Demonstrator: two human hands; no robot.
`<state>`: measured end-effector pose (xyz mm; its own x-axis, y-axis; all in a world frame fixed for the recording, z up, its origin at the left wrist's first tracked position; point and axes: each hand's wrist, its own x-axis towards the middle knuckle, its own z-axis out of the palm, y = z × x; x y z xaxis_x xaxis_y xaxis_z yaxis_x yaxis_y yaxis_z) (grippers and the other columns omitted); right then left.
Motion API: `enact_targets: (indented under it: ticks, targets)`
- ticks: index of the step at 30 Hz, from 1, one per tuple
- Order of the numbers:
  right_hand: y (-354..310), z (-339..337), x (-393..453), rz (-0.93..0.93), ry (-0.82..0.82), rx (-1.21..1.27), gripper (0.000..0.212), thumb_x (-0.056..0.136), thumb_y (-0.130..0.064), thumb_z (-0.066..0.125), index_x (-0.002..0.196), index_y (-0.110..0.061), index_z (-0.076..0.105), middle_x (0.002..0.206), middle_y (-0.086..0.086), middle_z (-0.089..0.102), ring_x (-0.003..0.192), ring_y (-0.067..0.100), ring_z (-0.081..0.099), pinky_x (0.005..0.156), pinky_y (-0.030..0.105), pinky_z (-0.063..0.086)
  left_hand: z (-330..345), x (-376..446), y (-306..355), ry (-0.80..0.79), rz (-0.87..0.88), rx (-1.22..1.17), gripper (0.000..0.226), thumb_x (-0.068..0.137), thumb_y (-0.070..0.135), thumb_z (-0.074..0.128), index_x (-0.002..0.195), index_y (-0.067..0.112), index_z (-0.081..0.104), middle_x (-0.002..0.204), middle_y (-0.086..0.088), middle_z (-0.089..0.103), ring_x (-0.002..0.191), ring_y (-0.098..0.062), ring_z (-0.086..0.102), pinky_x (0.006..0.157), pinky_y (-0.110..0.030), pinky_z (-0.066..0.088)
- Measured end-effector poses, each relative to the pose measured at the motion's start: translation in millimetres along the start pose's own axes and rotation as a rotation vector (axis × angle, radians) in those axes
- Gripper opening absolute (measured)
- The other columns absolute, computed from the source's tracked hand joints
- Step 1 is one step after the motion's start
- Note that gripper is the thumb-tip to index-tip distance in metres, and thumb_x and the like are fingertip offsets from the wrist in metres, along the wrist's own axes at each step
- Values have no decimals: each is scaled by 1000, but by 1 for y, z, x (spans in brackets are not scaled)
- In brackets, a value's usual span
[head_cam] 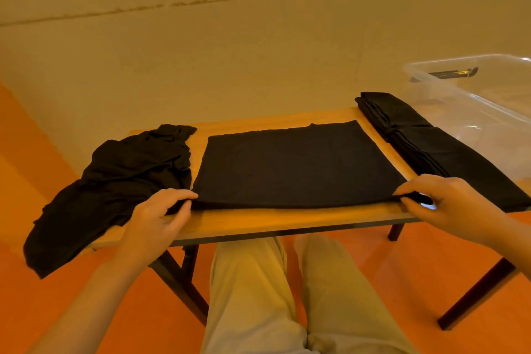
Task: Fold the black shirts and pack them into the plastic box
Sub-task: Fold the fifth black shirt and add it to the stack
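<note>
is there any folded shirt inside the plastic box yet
No, the plastic box holds no shirt; the folded shirts lie stacked on the table beside it.

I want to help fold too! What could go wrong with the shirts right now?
The messy pile hangs over the table's left edge, so it might slide to the floor. The folded stack sits at the right edge and could tip off if bumped. The left hand and right hand pinch only the near corners of the flat shirt, so lifting could undo its fold.

Left hand [161,214] and right hand [448,204] forward, fingers [184,195] curled, pinching.
</note>
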<state>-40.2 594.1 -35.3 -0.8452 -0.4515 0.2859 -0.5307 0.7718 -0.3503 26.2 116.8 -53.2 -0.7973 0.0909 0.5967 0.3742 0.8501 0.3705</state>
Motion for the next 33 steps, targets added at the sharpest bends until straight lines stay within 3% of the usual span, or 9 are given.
enact_targets:
  ticks: [6,11,15,19,22,25,27,30,33]
  targets:
    - [4,-7,23,145,101,115,30,82,-11,68,103,-31,62,90,-24,59,83,-6,58,80,15,43,-4,27,1,80,-50,-52,22,89,23,57,109,30,63,103,44,54,96,12,55,83,-2,40]
    - [5,-29,45,196,67,111,7,78,-36,68,81,-38,62,79,-13,66,73,4,62,69,20,47,-13,52,-2,80,-111,-74,21,83,25,64,97,41,62,96,42,58,87,2,58,76,-4,45]
    - [17,-43,66,258,64,151,73,48,-93,49,73,-27,68,67,-10,67,67,8,62,69,28,50,-15,76,-10,105,-235,-106,17,81,23,71,86,38,64,77,12,67,73,-2,61,69,-7,48]
    - [29,-51,93,285,-32,234,52,57,-73,61,80,-27,72,77,-16,70,73,3,65,83,40,53,-11,104,-21,60,-386,-88,10,81,24,72,86,30,67,71,5,64,69,-4,60,65,-4,45]
    - [36,-59,114,271,-78,235,61,50,-88,56,87,-41,70,84,-17,71,80,1,66,81,25,49,-6,130,-34,-5,-458,-64,10,81,26,73,89,21,71,70,2,64,63,-12,60,66,-14,47]
    - [47,-55,141,267,-52,204,9,77,-45,69,83,-39,71,82,-9,72,82,8,67,91,35,51,0,157,-47,-85,-501,-60,12,84,26,71,92,18,71,73,0,65,64,-14,60,67,-24,48]
    - [56,-53,159,280,-38,177,12,84,-23,68,86,-34,67,87,-10,69,85,7,63,91,35,49,5,174,-53,-114,-502,-69,10,85,24,70,91,16,70,73,-4,65,64,-15,60,68,-28,50]
    - [60,-49,185,344,-35,195,8,87,-20,66,89,-27,66,87,-8,66,85,5,59,80,23,45,12,200,-62,-177,-497,-65,7,88,20,68,91,15,71,75,-9,67,70,-19,62,65,-25,48]
    - [64,-43,208,437,-2,312,7,89,-16,65,94,-15,69,86,4,70,83,13,63,84,26,46,21,225,-72,-221,-502,-59,4,89,19,67,91,17,70,79,-7,67,75,-20,63,64,-20,44]
